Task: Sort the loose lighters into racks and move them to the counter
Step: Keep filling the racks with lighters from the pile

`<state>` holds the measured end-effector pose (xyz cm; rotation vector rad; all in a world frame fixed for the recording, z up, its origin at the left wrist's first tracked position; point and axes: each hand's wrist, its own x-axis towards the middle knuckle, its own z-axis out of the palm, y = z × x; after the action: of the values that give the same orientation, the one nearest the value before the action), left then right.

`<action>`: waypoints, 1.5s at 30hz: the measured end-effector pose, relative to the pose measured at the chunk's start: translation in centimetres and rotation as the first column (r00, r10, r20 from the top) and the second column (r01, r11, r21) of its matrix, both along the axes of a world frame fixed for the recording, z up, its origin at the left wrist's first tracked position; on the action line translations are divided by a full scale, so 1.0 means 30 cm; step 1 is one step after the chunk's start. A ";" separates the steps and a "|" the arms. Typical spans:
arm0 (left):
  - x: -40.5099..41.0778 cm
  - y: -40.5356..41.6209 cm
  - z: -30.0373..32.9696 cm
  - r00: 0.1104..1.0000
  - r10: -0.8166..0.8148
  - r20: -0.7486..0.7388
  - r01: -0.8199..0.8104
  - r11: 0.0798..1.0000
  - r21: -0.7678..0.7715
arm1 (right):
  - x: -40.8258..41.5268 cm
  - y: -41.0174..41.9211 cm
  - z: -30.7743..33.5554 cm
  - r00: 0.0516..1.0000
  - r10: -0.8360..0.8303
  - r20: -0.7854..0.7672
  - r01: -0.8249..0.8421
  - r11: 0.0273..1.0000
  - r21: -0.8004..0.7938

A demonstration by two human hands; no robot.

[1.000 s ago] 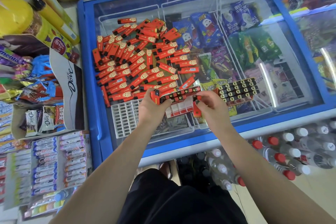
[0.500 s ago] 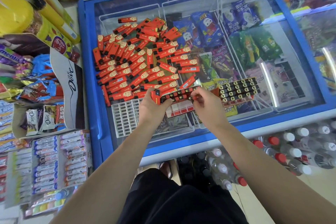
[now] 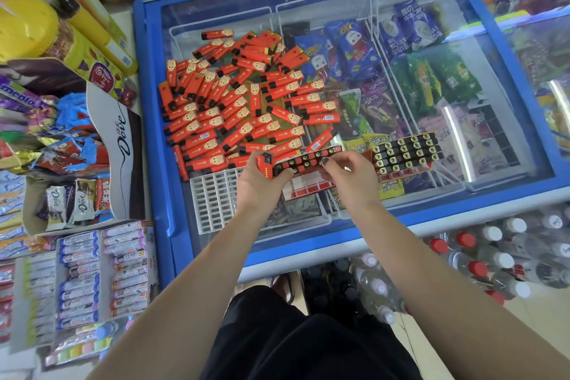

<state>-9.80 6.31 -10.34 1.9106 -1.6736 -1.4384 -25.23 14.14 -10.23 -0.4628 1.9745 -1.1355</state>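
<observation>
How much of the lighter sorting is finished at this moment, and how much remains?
Done: one full rack lies on the freezer lid. In hand: the left hand holds a partly filled rack while the right hand works at its row. Left: the big loose lighter pile, an empty white rack, and moving everything to the counter.
</observation>
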 end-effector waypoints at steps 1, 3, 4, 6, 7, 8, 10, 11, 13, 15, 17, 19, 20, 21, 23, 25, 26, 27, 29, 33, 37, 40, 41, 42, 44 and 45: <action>0.000 0.000 0.001 1.000 0.001 0.000 -0.001 1.000 0.002 | -0.007 0.002 0.002 1.000 0.019 -0.003 -0.019 1.000 -0.003; -0.001 0.000 0.000 1.000 0.004 0.001 -0.004 1.000 0.009 | -0.022 0.007 0.004 0.997 0.062 -0.034 -0.062 0.998 0.006; -0.001 -0.001 0.000 1.000 0.005 -0.001 -0.005 1.000 0.013 | -0.030 0.009 0.003 0.996 0.077 -0.047 -0.076 0.997 0.016; 0.000 -0.003 -0.001 1.000 0.003 -0.003 -0.003 1.000 0.017 | -0.043 0.009 0.001 0.994 0.092 -0.053 -0.091 0.996 0.022; 0.000 -0.003 -0.002 1.000 0.002 0.001 -0.002 1.000 0.018 | -0.047 0.008 0.002 0.993 0.101 -0.054 -0.099 0.995 0.026; 0.002 -0.003 -0.005 1.000 0.002 0.005 -0.002 1.000 0.016 | -0.051 0.005 0.000 0.993 0.104 -0.051 -0.103 0.994 0.031; 0.002 -0.003 -0.010 1.000 0.007 -0.002 -0.007 1.000 0.014 | -0.055 -0.003 -0.004 0.994 0.100 -0.042 -0.099 0.994 0.046; 0.001 -0.002 -0.008 1.000 0.010 -0.007 -0.010 1.000 0.013 | -0.056 -0.009 -0.007 0.995 0.087 -0.044 -0.084 0.995 0.057; -0.002 -0.002 -0.007 1.000 0.017 -0.016 -0.017 1.000 0.014 | -0.051 -0.022 -0.008 0.997 0.048 -0.067 -0.042 0.995 0.092; -0.002 -0.006 -0.010 1.000 0.022 -0.017 -0.021 1.000 0.020 | -0.038 -0.034 -0.009 0.996 0.017 -0.087 -0.004 0.990 0.144; 0.002 -0.005 -0.010 0.999 0.028 -0.029 -0.027 0.999 0.030 | -0.027 -0.037 -0.010 0.997 -0.007 -0.073 0.021 0.980 0.197; 0.008 0.001 -0.004 0.998 0.053 -0.047 -0.051 0.997 0.051 | -0.028 -0.032 -0.014 0.999 -0.031 -0.023 0.036 0.967 0.252; 0.011 0.006 0.004 0.995 0.079 -0.057 -0.076 0.995 0.065 | -0.031 -0.028 -0.016 0.999 -0.039 0.013 0.034 0.963 0.266; 0.016 0.011 0.011 0.990 0.120 -0.074 -0.113 0.990 0.087 | -0.035 -0.025 -0.014 0.998 -0.037 0.043 0.025 0.963 0.270; 0.027 0.016 0.012 0.966 0.207 -0.157 -0.184 0.971 0.150 | -0.036 -0.021 -0.002 0.997 -0.023 0.073 0.004 0.967 0.254; 0.038 0.020 0.004 0.907 0.323 -0.269 -0.260 0.934 0.244 | -0.022 -0.015 0.025 0.997 -0.011 0.076 -0.006 0.977 0.213; 0.041 0.024 0.005 0.870 0.379 -0.316 -0.284 0.908 0.308 | -0.010 -0.010 0.043 0.997 0.004 0.076 -0.018 0.983 0.184; 0.042 0.029 0.012 0.831 0.429 -0.354 -0.295 0.880 0.373 | 0.006 -0.005 0.060 0.996 0.038 0.080 -0.050 0.987 0.150; 0.045 0.039 0.028 0.769 0.488 -0.412 -0.273 0.835 0.478 | 0.046 0.003 0.090 0.976 0.191 0.104 -0.201 0.975 0.099; 0.050 0.052 0.055 0.710 0.526 -0.469 -0.230 0.802 0.552 | 0.128 0.016 0.113 0.847 0.509 0.156 -0.521 0.852 0.052; 0.056 0.055 0.062 0.722 0.500 -0.479 -0.207 0.816 0.540 | 0.146 0.022 0.098 0.849 0.516 0.117 -0.523 0.851 0.044; 0.048 0.058 0.063 0.765 0.447 -0.463 -0.185 0.842 0.508 | 0.140 0.031 0.086 0.850 0.511 0.125 -0.519 0.854 0.039; 0.045 0.060 0.064 0.780 0.429 -0.456 -0.179 0.851 0.494 | 0.138 0.034 0.083 0.846 0.519 0.123 -0.526 0.850 0.028; 0.044 0.062 0.062 0.794 0.408 -0.450 -0.171 0.861 0.479 | 0.135 0.037 0.082 0.841 0.528 0.116 -0.533 0.846 0.016; 0.041 0.066 0.050 0.821 0.360 -0.443 -0.148 0.883 0.445 | 0.123 0.043 0.078 0.839 0.534 0.105 -0.537 0.843 -0.004; 0.041 0.067 0.043 0.828 0.344 -0.443 -0.141 0.892 0.430 | 0.113 0.047 0.077 0.840 0.532 0.107 -0.534 0.845 -0.016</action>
<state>-8.57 8.32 -9.04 1.6155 -0.9140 -2.0371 -21.84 15.57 -7.92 -0.8644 1.6076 -0.7666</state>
